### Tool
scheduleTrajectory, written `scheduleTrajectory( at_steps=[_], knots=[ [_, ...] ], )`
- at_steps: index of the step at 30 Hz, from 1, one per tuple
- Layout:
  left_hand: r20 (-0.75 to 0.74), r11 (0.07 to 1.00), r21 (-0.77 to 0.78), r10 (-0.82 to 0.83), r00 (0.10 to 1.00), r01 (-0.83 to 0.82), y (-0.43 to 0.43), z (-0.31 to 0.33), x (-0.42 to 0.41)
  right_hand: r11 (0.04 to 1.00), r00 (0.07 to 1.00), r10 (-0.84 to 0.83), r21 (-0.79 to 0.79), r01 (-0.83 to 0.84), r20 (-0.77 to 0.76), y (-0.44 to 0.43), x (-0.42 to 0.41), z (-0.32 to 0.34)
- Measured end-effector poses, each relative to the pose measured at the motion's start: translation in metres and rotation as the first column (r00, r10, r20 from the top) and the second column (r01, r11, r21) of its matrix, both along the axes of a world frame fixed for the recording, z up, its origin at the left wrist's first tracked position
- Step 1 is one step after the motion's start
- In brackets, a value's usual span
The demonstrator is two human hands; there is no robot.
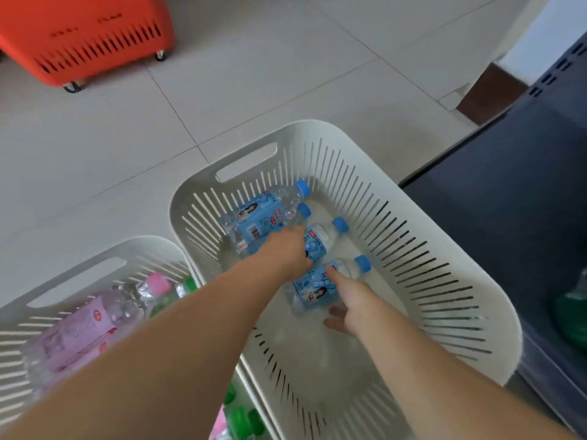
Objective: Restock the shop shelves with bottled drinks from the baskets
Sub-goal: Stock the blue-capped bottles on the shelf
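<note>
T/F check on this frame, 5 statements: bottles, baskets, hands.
1. Four blue-capped bottles are in the middle basket. True.
2. Those bottles stand upright. False: they lie on their sides.
3. The left basket holds a pink-capped bottle and a green-capped bottle. True.
4. The red basket sits on the shelf at right. False: it stands on its wheels on the floor, far left.
5. The left hand and right hand both reach into the middle basket. True.
</note>
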State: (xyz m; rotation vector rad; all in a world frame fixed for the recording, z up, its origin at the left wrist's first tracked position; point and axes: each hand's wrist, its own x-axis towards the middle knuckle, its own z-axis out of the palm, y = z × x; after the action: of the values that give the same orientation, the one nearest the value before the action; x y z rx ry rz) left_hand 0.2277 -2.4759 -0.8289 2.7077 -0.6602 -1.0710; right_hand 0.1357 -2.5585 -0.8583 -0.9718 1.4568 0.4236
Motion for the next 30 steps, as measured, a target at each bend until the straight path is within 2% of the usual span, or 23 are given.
scheduleTrajectory(
  at_steps=[3,8,10,13,17,20,23,27,30],
  knots=[
    [0.024,0.997,0.047,-0.067,0.997,0.066,-0.010,-0.024,0.003,1.000,1.000,-0.013,0.015,0.013,0.027,0.002,0.005,-0.020],
    [0.244,0.980,0.134,-0.175,0.954,0.146,-0.014,-0.040,-0.002,0.994,0.991,-0.095,-0.037,0.098,0.095,0.003,0.007,-0.040],
    [0.286,0.974,0.167,-0.199,0.937,0.156,-0.017,-0.039,-0.003,0.991,0.983,-0.132,-0.019,0.135,0.125,0.002,0.006,-0.041],
    [0.248,0.970,0.183,-0.201,0.948,0.158,-0.022,-0.034,-0.006,0.994,0.987,-0.109,-0.020,0.112,0.118,0.000,0.003,-0.039],
    [0.163,0.958,0.145,-0.271,0.949,0.248,-0.024,-0.022,-0.015,0.991,0.989,-0.132,-0.020,0.133,0.070,-0.002,-0.006,-0.036],
    [0.094,0.982,0.094,-0.176,0.980,0.167,-0.019,-0.005,-0.019,0.991,0.999,-0.035,-0.126,0.039,0.036,-0.005,-0.014,-0.029],
    [0.037,0.999,-0.050,0.019,0.999,-0.017,-0.007,0.027,-0.022,0.982,0.994,0.066,-0.184,-0.049,0.084,-0.010,-0.024,-0.007],
    [-0.047,0.939,-0.269,0.209,0.977,-0.214,0.013,0.086,-0.031,0.984,0.977,0.111,-0.159,-0.082,0.183,-0.009,-0.036,0.045],
    [-0.035,0.882,-0.388,0.278,0.960,-0.269,0.025,0.135,-0.043,0.965,0.935,0.207,-0.221,-0.145,0.289,-0.008,-0.044,0.101]
  ],
)
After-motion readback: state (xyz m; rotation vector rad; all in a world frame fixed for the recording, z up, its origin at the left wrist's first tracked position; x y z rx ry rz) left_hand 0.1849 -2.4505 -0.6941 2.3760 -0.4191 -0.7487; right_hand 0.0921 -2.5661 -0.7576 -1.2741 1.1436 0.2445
